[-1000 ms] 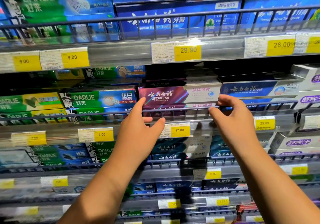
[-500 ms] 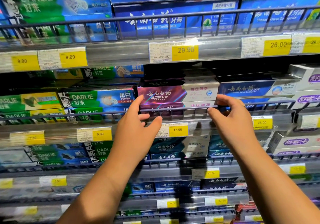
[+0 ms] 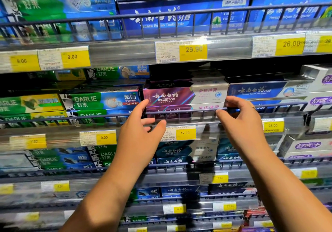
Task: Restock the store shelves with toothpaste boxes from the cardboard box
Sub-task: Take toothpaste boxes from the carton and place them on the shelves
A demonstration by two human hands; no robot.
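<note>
A purple-and-white toothpaste box [image 3: 181, 95] lies on top of a like box behind the wire rail [image 3: 181, 112] of the middle shelf, above the 17.00 tag. My left hand [image 3: 142, 133] is at its left end: the straight index finger touches the box and the thumb points right under the rail. My right hand [image 3: 240, 122] is at the right end, its curled fingers round the box's corner and its thumb on the rail. The cardboard box is out of view.
Green Darlie boxes [image 3: 100, 100] fill the shelf to the left and blue Yunnan Baiyao boxes [image 3: 258, 90] the right. The upper shelf [image 3: 125, 52] hangs close above. More stocked shelves with wire rails and yellow price tags run below my forearms.
Both hands stay at the two ends of the purple box. Only the view has shifted slightly.
</note>
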